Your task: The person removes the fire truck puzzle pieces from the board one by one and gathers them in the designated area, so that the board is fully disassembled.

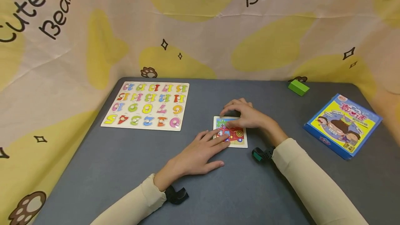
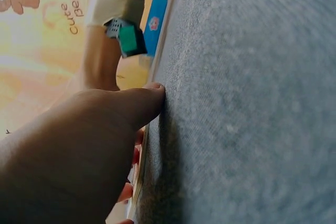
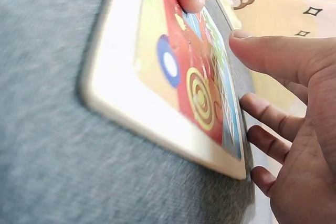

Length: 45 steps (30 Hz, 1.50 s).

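Observation:
A small white-framed jigsaw puzzle (image 1: 239,134) with a red fire engine picture lies flat on the grey table. Straight fingers of my left hand (image 1: 197,153) rest across its near left part, the thumb off to the side on the table. Over the far edge bends my right hand (image 1: 247,115), its thumb above the picture and its other fingers beyond the frame. Seen from the right wrist, the right hand (image 3: 299,108) spreads its fingers along the puzzle's edge with no grip on it. Part of the picture is hidden under both hands.
To the left lies a white number board (image 1: 142,106) filled with colourful numeral pieces. A blue and yellow box (image 1: 343,124) stands at the right, a green block (image 1: 298,88) near the back edge. Behind the table hangs a patterned cloth (image 1: 200,27).

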Each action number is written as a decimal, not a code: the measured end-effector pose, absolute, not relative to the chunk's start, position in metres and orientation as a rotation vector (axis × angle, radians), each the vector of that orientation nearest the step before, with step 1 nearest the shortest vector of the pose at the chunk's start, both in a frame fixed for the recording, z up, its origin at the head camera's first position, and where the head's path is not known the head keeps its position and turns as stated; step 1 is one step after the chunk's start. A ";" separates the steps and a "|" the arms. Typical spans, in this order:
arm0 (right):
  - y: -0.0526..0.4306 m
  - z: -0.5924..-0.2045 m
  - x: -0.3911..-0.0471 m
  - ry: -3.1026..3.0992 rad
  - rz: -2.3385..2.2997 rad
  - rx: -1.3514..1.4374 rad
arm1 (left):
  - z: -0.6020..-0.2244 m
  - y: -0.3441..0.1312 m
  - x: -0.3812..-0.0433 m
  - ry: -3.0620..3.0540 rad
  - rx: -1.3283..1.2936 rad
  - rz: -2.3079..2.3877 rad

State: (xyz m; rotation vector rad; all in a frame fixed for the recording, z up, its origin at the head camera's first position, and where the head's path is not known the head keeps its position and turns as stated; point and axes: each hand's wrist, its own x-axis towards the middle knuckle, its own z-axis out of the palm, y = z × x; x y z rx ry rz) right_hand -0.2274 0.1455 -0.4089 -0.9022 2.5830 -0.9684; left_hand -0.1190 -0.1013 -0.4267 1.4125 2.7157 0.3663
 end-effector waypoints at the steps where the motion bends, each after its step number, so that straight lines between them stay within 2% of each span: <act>1: 0.144 -0.409 -0.229 2.575 -0.957 -0.904 | -0.427 -0.101 -0.119 2.714 1.413 0.364; 45: 0.122 -0.390 -0.246 2.420 -0.643 -0.933 | -0.428 -0.101 -0.118 2.723 1.415 0.368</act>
